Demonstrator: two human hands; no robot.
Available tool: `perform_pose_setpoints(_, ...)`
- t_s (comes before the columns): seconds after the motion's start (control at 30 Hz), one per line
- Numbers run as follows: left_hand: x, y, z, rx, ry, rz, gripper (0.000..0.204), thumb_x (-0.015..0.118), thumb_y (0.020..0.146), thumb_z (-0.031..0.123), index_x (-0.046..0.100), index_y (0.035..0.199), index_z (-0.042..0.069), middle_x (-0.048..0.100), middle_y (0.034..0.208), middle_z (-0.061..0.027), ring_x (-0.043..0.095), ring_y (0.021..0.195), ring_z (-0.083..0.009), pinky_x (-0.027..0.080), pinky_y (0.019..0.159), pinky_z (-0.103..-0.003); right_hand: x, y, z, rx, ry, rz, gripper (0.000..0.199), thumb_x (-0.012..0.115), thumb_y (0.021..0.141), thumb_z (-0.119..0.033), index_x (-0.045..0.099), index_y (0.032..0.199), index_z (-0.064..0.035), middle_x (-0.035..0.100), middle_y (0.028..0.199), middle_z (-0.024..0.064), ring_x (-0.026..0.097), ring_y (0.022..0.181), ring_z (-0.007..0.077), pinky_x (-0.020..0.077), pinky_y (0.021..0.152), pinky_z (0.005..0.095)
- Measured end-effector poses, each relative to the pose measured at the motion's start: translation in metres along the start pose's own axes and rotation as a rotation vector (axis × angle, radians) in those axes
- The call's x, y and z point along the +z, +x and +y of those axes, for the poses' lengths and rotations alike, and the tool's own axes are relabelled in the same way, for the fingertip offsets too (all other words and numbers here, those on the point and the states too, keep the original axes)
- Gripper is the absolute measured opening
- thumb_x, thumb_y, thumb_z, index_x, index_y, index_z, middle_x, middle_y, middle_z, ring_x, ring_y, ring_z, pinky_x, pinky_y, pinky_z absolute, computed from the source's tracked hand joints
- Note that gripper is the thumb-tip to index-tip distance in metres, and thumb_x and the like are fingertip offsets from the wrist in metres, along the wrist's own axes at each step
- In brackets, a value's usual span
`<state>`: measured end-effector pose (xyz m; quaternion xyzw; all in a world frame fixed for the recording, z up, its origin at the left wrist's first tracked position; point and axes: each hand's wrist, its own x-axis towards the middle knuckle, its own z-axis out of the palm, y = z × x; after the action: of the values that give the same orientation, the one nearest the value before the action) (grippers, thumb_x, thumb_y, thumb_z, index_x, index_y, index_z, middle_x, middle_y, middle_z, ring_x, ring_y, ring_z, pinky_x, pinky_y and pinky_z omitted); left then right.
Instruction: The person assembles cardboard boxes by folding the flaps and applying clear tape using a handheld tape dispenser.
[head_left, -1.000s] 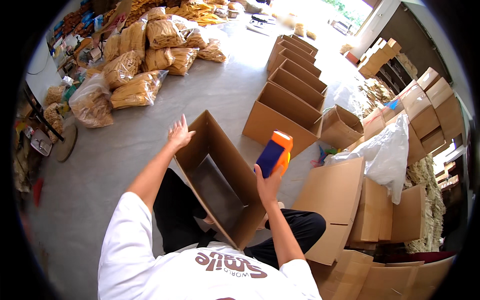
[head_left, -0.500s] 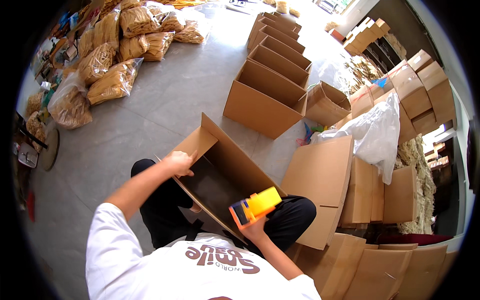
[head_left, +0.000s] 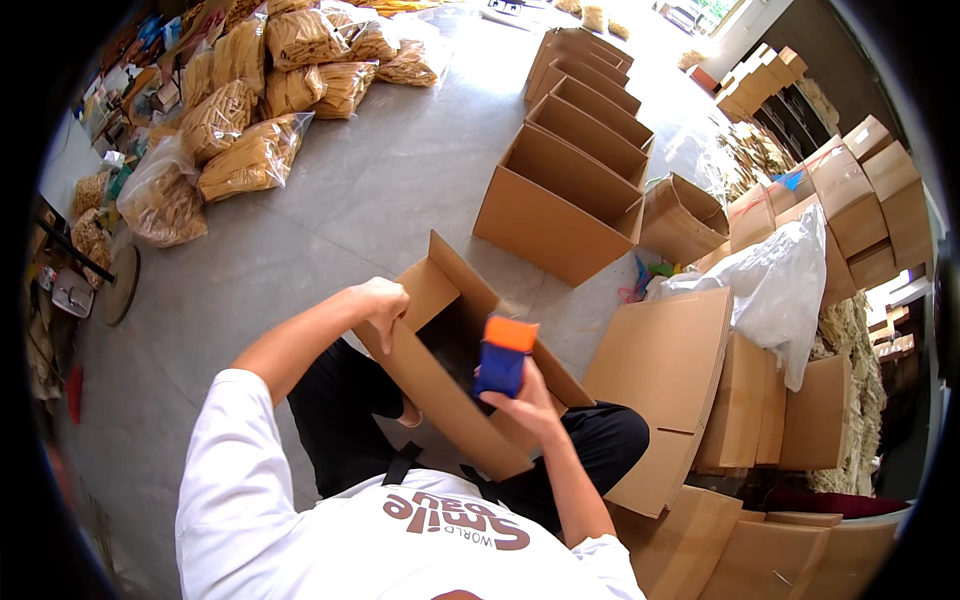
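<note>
An open cardboard box (head_left: 435,390) stands tilted between my knees, its inside dark and in shadow. My left hand (head_left: 382,304) is closed over the upper edge of its near wall, at the left corner, with a finger pointing down the outside. In my right hand (head_left: 527,402) is an orange and blue tape dispenser (head_left: 502,360), held over the box opening near its right end. Motion blurs the dispenser a little, and its tape does not show clearly.
A row of open cardboard boxes (head_left: 550,235) runs away ahead of me. Flat cardboard sheets (head_left: 650,380) lean at my right, beside crumpled clear plastic (head_left: 775,265). Filled clear bags (head_left: 255,160) are piled at the far left on the grey floor (head_left: 350,200).
The box has turned and tipped, so its near wall now faces up more. My right hand has rotated the dispenser upright and raised it. My left hand has shifted along to grip the near wall's edge.
</note>
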<state>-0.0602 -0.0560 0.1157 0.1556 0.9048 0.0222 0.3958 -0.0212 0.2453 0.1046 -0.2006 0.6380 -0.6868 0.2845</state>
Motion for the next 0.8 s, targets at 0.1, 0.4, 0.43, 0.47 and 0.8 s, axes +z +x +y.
perform_pose_setpoints(0.1, 0.034, 0.023, -0.006, 0.042, 0.163, 0.416, 0.080, 0.086, 0.044, 0.036, 0.057, 0.112, 0.006, 0.046, 0.129, -0.0170, 0.042, 0.121, -0.0300, 0.035, 0.101, -0.040, -0.016, -0.002, -0.058, -0.170, 0.103, 0.063, 0.045, 0.065, 0.078, -0.009, 0.045, 0.118, -0.0009, 0.059, 0.101, 0.0085, 0.057, 0.097, 0.0163, 0.0460, 0.086, 0.0314)
perform_pose_setpoints(0.4, 0.096, 0.039, -0.023, -0.373, -0.713, 0.635, 0.130, 0.080, 0.044, 0.055, 0.011, 0.143, 0.006, 0.031, 0.144, -0.0107, 0.031, 0.131, -0.0264, 0.031, 0.105, -0.037, -0.014, 0.026, -0.007, -0.153, 0.653, 0.815, 0.044, 0.049, 0.091, -0.040, 0.049, 0.121, -0.0078, 0.056, 0.114, 0.0058, 0.055, 0.103, 0.0169, 0.0425, 0.092, 0.0349)
perform_pose_setpoints(0.43, 0.095, 0.038, -0.022, -0.372, -0.742, 0.639, 0.129, 0.079, 0.045, 0.055, 0.013, 0.143, 0.006, 0.030, 0.144, -0.0110, 0.031, 0.132, -0.0261, 0.031, 0.105, -0.037, -0.006, 0.019, 0.012, -0.101, 0.639, 0.744, 0.041, 0.050, 0.090, -0.040, 0.050, 0.117, -0.0088, 0.059, 0.107, 0.0040, 0.057, 0.094, 0.0149, 0.0455, 0.085, 0.0318)
perform_pose_setpoints(0.47, 0.094, 0.038, -0.023, -0.371, -0.770, 0.640, 0.127, 0.079, 0.045, 0.056, 0.015, 0.143, 0.006, 0.030, 0.144, -0.0113, 0.030, 0.132, -0.0257, 0.031, 0.105, -0.037, 0.008, 0.014, 0.025, -0.049, 0.554, 0.728, 0.039, 0.051, 0.090, -0.039, 0.052, 0.110, -0.0062, 0.062, 0.094, 0.0055, 0.060, 0.078, 0.0148, 0.0483, 0.075, 0.0287)
perform_pose_setpoints(0.8, 0.106, 0.054, -0.019, -0.540, -0.996, 0.944, 0.056, 0.054, 0.080, 0.057, 0.055, 0.122, 0.021, 0.063, 0.110, -0.0071, 0.058, 0.105, -0.0247, 0.043, 0.087, -0.038, 0.027, 0.016, 0.027, 0.018, 0.259, 0.502, 0.030, 0.054, 0.090, -0.031, 0.055, 0.089, -0.0008, 0.062, 0.070, 0.0090, 0.060, 0.057, 0.0158, 0.0491, 0.056, 0.0260)
